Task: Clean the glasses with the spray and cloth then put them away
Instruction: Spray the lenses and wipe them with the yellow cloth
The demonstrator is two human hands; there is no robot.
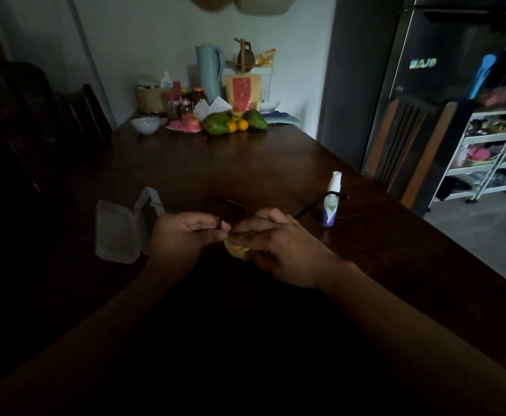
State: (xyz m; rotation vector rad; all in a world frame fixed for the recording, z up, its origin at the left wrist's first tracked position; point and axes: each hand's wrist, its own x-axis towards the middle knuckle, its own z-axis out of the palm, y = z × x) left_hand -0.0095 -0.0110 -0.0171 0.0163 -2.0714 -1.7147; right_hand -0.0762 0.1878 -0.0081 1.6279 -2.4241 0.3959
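The room is dim. Above the dark wooden table (260, 163), my left hand (182, 235) pinches the dark frame of the glasses (220, 219) near one hinge. One temple arm points away to the right, its tip in front of the small white spray bottle (331, 202). My right hand (278, 244) grips a yellowish cloth (237, 250) and presses it to the glasses, hiding the lens. The spray bottle, with a purple base, stands upright on the table just right of my right hand.
A grey open glasses case (125, 232) lies on the table left of my left hand. At the table's far end sit fruit (233, 123), a white bowl (145, 125), jars and a jug. A chair (408, 145) and a white shelf cart (486, 151) stand to the right.
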